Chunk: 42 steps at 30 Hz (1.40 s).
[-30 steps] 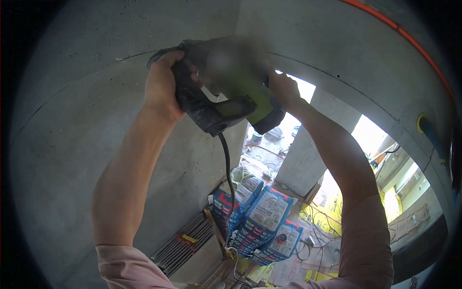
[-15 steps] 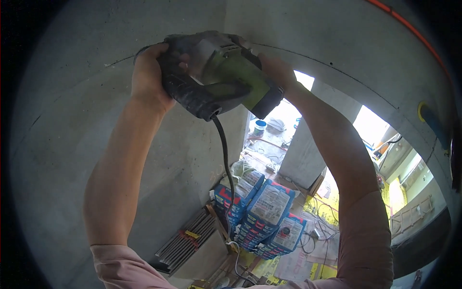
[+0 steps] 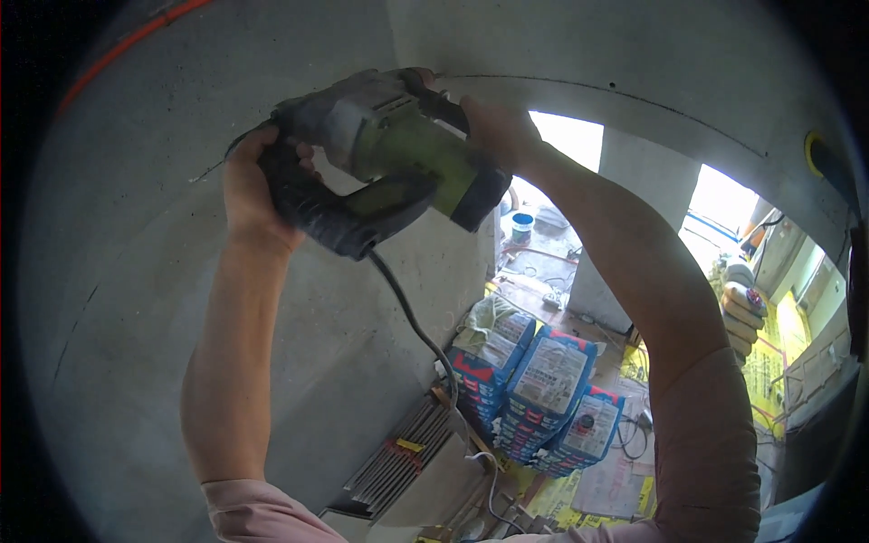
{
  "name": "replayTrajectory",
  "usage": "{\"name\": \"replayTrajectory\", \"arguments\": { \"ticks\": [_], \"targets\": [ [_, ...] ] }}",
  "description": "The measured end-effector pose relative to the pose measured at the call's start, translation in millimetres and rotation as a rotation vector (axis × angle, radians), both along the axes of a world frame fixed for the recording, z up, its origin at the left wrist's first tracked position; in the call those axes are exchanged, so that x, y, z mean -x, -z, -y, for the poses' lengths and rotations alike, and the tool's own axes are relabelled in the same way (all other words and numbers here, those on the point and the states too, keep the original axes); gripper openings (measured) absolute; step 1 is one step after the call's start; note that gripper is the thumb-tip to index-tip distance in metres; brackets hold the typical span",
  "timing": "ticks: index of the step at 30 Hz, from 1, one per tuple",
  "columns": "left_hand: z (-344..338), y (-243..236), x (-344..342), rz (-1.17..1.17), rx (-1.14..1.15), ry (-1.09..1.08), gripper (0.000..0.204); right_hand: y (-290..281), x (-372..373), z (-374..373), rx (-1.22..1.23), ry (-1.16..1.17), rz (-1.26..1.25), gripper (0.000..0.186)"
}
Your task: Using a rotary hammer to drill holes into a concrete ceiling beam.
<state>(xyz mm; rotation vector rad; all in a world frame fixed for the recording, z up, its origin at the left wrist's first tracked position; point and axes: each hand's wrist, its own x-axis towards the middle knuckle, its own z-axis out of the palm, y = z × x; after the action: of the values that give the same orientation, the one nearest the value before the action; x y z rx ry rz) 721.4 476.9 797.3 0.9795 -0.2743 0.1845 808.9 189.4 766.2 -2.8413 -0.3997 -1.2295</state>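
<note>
Raised overhead against the grey wall is a green and black corded power tool (image 3: 412, 149), dusty, with a loop handle. Its working end is hidden behind the body. My left hand (image 3: 253, 195) is closed around the black rear handle, fingers curled through the loop. On the far side of the body, my right hand (image 3: 496, 134) wraps a black grip, its fingers partly hidden. A black cord (image 3: 412, 315) runs down from the handle base. A thin dark line (image 3: 656, 102) extends across the wall to the tool's right, with another stretch to its left.
Stacked blue bags (image 3: 546, 376) stand on the floor below. Beside them lies a bundle of grey strips (image 3: 398, 457). A bucket (image 3: 522, 229) shows through the opening. An orange hose (image 3: 136, 38) is at upper left, a yellow and blue object (image 3: 819, 158) at right.
The tool and both hands sit slightly further left and lower in the picture. My view has also turned, shifting the bags and doorway right. Both hands keep their hold.
</note>
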Motion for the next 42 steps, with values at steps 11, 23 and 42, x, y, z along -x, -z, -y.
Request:
{"name": "replayTrajectory", "arguments": {
  "ticks": [11,23,42],
  "targets": [
    [-0.8,2.7,3.1,0.051,-0.1,-0.037,0.018,6.0,9.9,-4.0,-0.083,0.022,-0.107,0.025],
    [-19.5,8.5,-7.5,0.073,-0.143,0.046,0.023,7.4,5.6,-8.3,-0.065,0.035,-0.119,0.028],
    [-8.9,0.1,-14.0,0.087,-0.131,0.041,0.021,5.7,-5.6,6.2,0.018,0.037,-0.032,0.027]
  ]
}}
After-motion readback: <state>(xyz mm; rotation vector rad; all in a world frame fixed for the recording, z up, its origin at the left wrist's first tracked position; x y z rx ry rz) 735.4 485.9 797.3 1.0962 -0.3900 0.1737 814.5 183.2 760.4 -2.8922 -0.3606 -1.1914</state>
